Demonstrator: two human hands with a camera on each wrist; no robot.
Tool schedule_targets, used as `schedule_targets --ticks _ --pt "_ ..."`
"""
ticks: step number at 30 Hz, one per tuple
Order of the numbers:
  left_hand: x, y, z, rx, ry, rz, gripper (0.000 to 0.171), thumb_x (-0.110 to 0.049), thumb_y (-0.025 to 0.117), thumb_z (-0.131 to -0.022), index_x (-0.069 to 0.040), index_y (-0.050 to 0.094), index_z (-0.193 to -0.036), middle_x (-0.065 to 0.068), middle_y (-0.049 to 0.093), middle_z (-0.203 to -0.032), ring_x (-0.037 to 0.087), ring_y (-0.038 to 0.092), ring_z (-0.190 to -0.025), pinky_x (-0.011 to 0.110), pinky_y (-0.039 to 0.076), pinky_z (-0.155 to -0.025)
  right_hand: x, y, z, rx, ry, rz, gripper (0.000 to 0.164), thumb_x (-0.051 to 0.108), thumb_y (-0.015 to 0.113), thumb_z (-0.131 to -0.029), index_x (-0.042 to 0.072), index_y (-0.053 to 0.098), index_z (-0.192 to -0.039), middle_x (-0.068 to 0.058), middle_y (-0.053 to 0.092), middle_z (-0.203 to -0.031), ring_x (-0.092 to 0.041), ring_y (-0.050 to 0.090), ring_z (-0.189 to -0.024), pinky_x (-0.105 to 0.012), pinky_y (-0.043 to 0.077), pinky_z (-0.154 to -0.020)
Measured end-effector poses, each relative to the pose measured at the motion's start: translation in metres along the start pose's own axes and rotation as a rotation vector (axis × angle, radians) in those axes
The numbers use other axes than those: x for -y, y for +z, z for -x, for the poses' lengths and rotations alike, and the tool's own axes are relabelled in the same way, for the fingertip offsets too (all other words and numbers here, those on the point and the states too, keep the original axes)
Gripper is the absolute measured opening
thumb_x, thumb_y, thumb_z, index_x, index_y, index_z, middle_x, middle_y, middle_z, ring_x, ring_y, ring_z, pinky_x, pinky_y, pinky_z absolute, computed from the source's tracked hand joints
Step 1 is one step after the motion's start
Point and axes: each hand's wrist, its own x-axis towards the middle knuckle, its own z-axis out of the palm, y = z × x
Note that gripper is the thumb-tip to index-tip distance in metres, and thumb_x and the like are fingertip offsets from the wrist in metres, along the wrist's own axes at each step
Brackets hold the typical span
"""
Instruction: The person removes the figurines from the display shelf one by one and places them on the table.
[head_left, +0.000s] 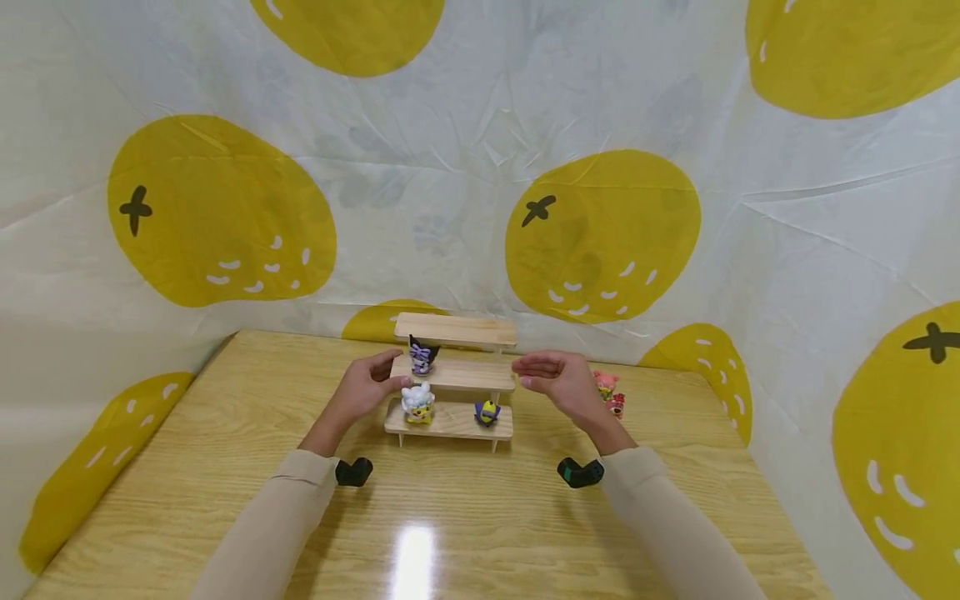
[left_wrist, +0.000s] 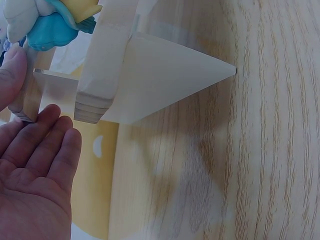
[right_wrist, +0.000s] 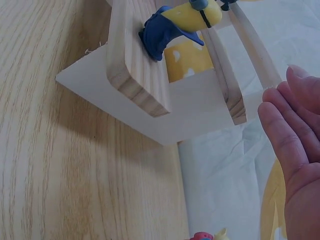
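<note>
A three-tier wooden display shelf (head_left: 457,375) stands on the table. At the left end of its middle tier, my left hand (head_left: 365,385) pinches the board between thumb (left_wrist: 12,75) and fingers. My right hand (head_left: 562,383) has its fingers straight, fingertips right at the other end of the shelf. A figurine with a black hood and purple bow (head_left: 422,357) stands on the middle tier. On the bottom tier are a white-and-yellow figurine (head_left: 417,403) at left and a yellow figurine with a blue cape (head_left: 487,412) at right.
A pink figurine (head_left: 606,382) and a red figurine (head_left: 617,406) are on the wooden table (head_left: 480,517), behind my right wrist. White cloth with large yellow fruit prints (head_left: 450,192) hangs close behind the shelf and along both sides.
</note>
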Motion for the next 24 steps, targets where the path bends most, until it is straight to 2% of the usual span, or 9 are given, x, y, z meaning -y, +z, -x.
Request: schedule_targets --ticks 2,9,19,24 --pt "0.001 0.0 0.0 -0.001 -0.001 0.003 0.069 -0.032 0.073 -0.1 -0.003 0.046 -0.157 0.026 0.044 -0.161 0.044 0.049 -0.145 0.058 0.044 -0.118 0.001 0.002 -0.001 0.007 -0.008 -0.005 0.031 -0.001 0.073 -0.095 -0.005 0.072 -0.125 -0.026 0.072 -0.127 -0.034 0.073 -0.118 -0.025 0.063 -0.09" --pt "0.001 0.0 0.0 -0.006 -0.004 -0.005 0.07 -0.032 0.074 -0.099 -0.004 0.047 -0.157 0.024 0.045 -0.161 0.044 0.05 -0.145 0.058 0.045 -0.117 0.003 0.008 -0.005 0.02 -0.032 0.002 0.03 -0.001 0.073 -0.095 -0.007 0.072 -0.124 -0.027 0.073 -0.125 -0.028 0.076 -0.113 -0.025 0.063 -0.089" --pt "-0.002 0.0 0.002 -0.004 -0.012 0.003 0.07 -0.033 0.074 -0.099 -0.004 0.046 -0.157 0.024 0.045 -0.161 0.043 0.049 -0.146 0.058 0.044 -0.118 0.011 0.017 -0.008 0.055 -0.01 -0.024 0.034 -0.001 0.072 -0.096 -0.007 0.068 -0.13 -0.028 0.07 -0.131 -0.041 0.069 -0.123 -0.027 0.063 -0.092" --pt "-0.002 0.0 0.002 0.002 -0.011 0.004 0.072 -0.034 0.074 -0.099 -0.003 0.045 -0.157 0.024 0.044 -0.162 0.043 0.048 -0.146 0.057 0.044 -0.118 0.013 0.022 -0.011 0.07 -0.009 -0.038 0.034 -0.001 0.071 -0.097 -0.008 0.068 -0.129 -0.029 0.07 -0.13 -0.041 0.069 -0.123 -0.027 0.063 -0.091"
